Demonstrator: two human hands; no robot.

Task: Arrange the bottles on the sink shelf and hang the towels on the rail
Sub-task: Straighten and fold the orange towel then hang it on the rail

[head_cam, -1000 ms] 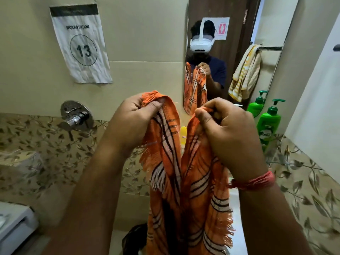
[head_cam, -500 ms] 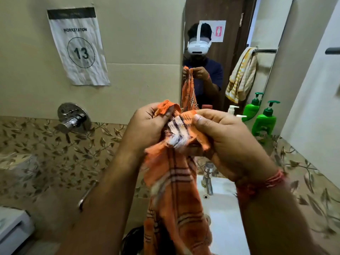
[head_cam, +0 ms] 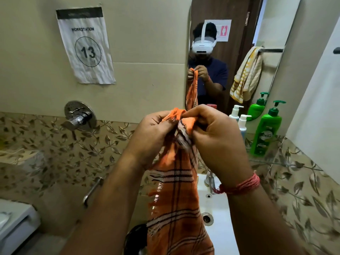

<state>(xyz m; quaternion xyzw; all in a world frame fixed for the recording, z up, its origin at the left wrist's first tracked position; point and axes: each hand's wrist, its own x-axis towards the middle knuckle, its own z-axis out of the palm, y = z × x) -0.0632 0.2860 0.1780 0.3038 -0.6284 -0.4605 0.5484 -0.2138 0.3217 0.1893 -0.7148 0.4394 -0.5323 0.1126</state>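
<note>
So I've got the orange checked towel (head_cam: 176, 196) bunched up at its top edge now. A second ago my hands were apart with the cloth spread between them; now they're knuckle to knuckle with the two corners gathered into one wad. My left hand (head_cam: 152, 133) has thumb and fingers curled round the fringed corner, and my right hand (head_cam: 215, 137) pinches the striped bit right beside it, fingers curled in tight. The rest of the towel hangs straight down in front of me, over the near edge of the white sink (head_cam: 219, 234).

With the hands lower and closer together, more shows behind them than before: the sink tap (head_cam: 209, 178), the drain, and a white pump bottle (head_cam: 242, 124) that was hidden a second ago. The green pump bottle (head_cam: 266, 133) stands on the glass shelf (head_cam: 287, 162) to my right, just beside the white one, both close to the mirror (head_cam: 230, 52).

Room-wise it's tight — the white wall on my right comes in near my right forearm, and the shelf edge sits just past my wrist. To the left there's open space in front of the leaf-pattern tiles, with a wall valve (head_cam: 79, 116) and a grab handle (head_cam: 92, 190) well clear of my arm. In the mirror, a yellow striped towel (head_cam: 246, 74) is draped on a rail (head_cam: 270, 50).
</note>
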